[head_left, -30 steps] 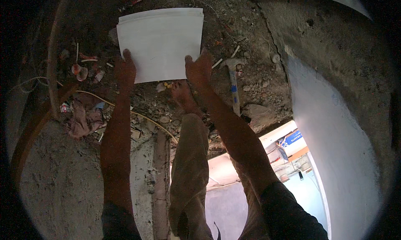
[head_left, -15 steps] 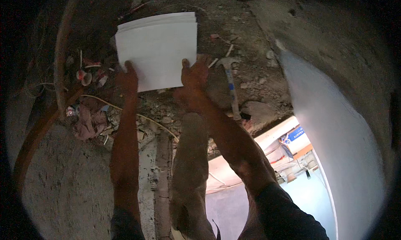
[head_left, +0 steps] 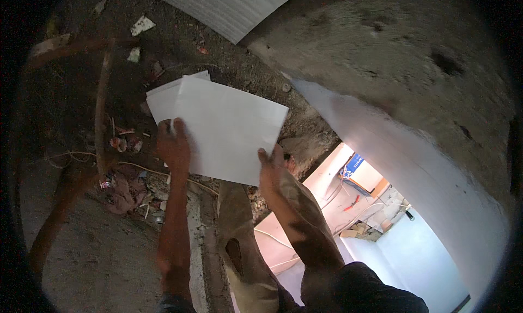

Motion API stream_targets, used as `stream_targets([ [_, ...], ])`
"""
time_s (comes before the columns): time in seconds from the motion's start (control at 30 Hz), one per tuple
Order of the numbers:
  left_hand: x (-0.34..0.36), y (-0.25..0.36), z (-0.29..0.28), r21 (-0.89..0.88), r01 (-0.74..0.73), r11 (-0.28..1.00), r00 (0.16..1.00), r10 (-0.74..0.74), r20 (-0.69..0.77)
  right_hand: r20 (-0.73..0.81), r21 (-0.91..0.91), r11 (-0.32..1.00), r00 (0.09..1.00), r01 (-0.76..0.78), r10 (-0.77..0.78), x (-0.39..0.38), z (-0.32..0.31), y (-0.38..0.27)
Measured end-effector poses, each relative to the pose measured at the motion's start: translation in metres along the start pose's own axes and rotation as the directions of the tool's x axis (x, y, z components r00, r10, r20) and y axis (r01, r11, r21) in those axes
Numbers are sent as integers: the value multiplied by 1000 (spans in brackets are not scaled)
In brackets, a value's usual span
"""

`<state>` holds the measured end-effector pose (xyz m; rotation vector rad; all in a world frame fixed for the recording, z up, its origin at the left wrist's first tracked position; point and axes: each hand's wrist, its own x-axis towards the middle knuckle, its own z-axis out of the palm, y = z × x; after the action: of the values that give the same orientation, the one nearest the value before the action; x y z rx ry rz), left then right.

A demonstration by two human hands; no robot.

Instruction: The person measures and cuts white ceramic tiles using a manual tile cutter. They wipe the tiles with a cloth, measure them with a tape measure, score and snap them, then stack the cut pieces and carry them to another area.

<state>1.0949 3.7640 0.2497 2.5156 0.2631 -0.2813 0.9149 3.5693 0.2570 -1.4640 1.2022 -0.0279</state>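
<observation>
A flat, stiff white rectangular tile (head_left: pixel 229 130) lies slanted across the middle, its right end turned toward me. Behind its upper left edge show the corners of more white tiles (head_left: pixel 162 101). My left hand (head_left: pixel 174 149) is closed on the left edge, near where the top tile overlaps the others; its thumb rests on the white face. With thumb above and fingers beneath, my right hand (head_left: pixel 271 171) grips the lower right corner of the top tile. The undersides of the tiles and most of my fingertips are hidden.
Rubble and scraps cover the dark ground (head_left: pixel 218 57). A ribbed pale sheet (head_left: pixel 223 8) juts in at the top. Curved wooden poles (head_left: pixel 102 106), a cable (head_left: pixel 152 170) and a crumpled brown cloth (head_left: pixel 126 192) are at left. A rough wall (head_left: pixel 403 51) rises right, above a bright opening with a blue box (head_left: pixel 354 165).
The top tile has swung clockwise and slid right off the others, its right end lowered. My right hand has moved right and nearer. The view has turned, and the hammer is out of sight.
</observation>
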Motion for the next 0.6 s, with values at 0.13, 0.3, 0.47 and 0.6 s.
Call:
stream_targets([
  [0.13, -6, 94, -28, -154, -9, 988, 997, 20, 71, -86, 225, 968, 988, -107, 129, -22, -39, -41],
  [0.3, 5, 124, -26, -198, -120, 973, 987, 138, 78, -100, 245, 967, 990, -72, 99, -28, -64, -68],
  [0.47, 18, 145, -27, -141, -155, 978, 976, 174, 133, -83, 457, 878, 976, -143, 202, -33, -64, -98],
  [0.6, 25, 153, -23, -58, -224, 973, 970, 228, 87, -36, 400, 901, 979, -170, 200, -29, -69, -108],
])
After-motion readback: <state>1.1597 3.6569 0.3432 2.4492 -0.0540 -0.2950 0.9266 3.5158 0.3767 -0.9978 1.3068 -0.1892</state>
